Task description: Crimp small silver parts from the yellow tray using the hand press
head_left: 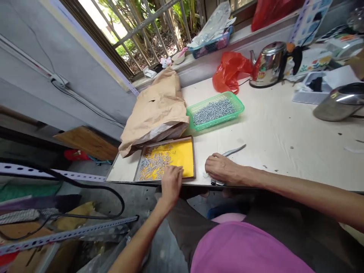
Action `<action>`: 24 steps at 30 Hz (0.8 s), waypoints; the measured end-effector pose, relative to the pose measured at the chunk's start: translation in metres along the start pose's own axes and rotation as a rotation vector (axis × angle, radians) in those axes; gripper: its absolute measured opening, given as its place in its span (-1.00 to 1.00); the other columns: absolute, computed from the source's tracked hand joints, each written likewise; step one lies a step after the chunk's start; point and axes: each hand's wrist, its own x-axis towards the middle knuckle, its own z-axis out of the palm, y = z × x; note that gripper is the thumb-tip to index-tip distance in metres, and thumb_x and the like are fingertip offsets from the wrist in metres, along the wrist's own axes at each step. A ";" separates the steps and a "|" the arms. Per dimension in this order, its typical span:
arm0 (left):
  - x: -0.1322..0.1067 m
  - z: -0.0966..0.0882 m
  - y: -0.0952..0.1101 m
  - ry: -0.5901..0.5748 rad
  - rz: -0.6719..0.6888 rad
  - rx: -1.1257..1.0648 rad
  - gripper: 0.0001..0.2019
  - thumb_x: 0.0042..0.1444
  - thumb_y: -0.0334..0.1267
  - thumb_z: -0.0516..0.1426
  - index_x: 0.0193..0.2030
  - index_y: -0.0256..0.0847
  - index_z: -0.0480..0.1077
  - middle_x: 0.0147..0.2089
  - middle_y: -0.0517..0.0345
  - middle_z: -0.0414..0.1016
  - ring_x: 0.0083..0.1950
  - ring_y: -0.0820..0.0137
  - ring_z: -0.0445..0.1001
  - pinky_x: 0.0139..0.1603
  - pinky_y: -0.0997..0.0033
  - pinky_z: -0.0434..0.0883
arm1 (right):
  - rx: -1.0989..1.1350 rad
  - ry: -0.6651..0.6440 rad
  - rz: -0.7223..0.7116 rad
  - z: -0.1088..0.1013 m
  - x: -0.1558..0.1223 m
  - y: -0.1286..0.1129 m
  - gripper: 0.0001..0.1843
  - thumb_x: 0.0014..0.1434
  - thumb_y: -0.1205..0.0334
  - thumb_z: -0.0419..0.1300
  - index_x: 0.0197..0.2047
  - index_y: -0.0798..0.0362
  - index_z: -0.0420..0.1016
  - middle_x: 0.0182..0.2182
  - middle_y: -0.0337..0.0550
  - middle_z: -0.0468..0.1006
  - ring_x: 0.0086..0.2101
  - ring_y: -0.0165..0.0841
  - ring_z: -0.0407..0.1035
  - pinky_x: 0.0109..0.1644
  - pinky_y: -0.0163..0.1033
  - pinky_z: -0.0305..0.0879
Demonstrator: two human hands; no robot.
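Observation:
My left hand [171, 182] is closed in a pinch over the front edge of a shallow, dark-rimmed tray [194, 157] with a yellow bottom. Whatever sits between those fingertips is too small to tell. Many small silvery metal pins or screws [153, 165] lie in the tray's left half. To the right of the tray, my right hand [218, 167] rests curled near the table's front edge, its fingertips hidden. A thin grey curved tool [235, 150] sticks out behind that hand. Below it, a small dark and metal piece [217, 182] shows at the edge.
A green plastic basket [241, 108] full of similar metal pieces stands behind the tray. Beside it lies a large brown paper bag [159, 104]. Further back on the table [273, 140] are a red plastic bag [231, 72], a steel kettle [269, 66] and another metal vessel [339, 102].

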 end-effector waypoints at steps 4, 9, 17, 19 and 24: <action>0.018 -0.005 -0.050 -0.231 -0.158 0.164 -0.78 0.24 -0.28 0.04 -0.22 -0.26 0.52 -0.21 -0.03 0.49 -0.10 0.21 0.39 -0.08 0.28 0.34 | -0.004 0.301 0.229 -0.039 0.024 0.029 -0.79 0.30 0.32 -0.01 -0.23 0.11 0.45 -0.33 -0.08 0.51 -0.26 -0.30 0.32 -0.13 -0.20 0.14; 0.027 -0.001 -0.062 -0.392 -0.127 0.199 -0.75 0.25 -0.26 0.01 -0.28 -0.20 0.52 -0.22 0.01 0.48 -0.07 0.22 0.40 -0.12 0.35 0.31 | -0.046 0.544 0.431 -0.090 0.051 0.078 -0.71 0.27 0.30 0.10 0.05 0.11 0.39 -0.10 -0.01 0.52 -0.06 -0.22 0.34 0.00 -0.14 0.22; 0.039 -0.005 -0.054 -0.319 -0.138 -0.025 -0.80 0.16 -0.30 0.03 -0.36 -0.22 0.48 -0.26 0.00 0.53 -0.16 0.25 0.46 -0.14 0.35 0.34 | 0.183 0.212 0.370 -0.051 -0.034 0.036 -0.75 0.31 0.17 0.06 -0.05 0.08 0.47 -0.19 -0.08 0.50 -0.20 -0.31 0.39 -0.11 -0.24 0.27; 0.041 -0.010 -0.028 -0.307 -0.281 -0.267 -0.80 0.13 -0.18 0.08 -0.32 -0.21 0.48 -0.31 0.06 0.54 -0.29 0.32 0.48 -0.27 0.41 0.36 | 0.183 0.060 0.391 -0.034 -0.062 0.017 -0.72 0.27 0.11 0.12 -0.04 0.07 0.47 -0.18 -0.06 0.48 -0.19 -0.28 0.39 -0.11 -0.21 0.25; 0.048 -0.001 0.055 -0.551 -0.505 -0.796 -0.71 0.02 -0.07 0.16 -0.30 -0.28 0.49 -0.62 0.27 0.35 -0.68 0.54 0.21 -0.65 0.55 0.13 | 0.096 -0.148 0.500 -0.015 -0.095 0.000 -0.81 0.30 0.21 0.07 -0.15 0.09 0.47 -0.20 -0.04 0.44 -0.22 -0.28 0.36 -0.14 -0.22 0.18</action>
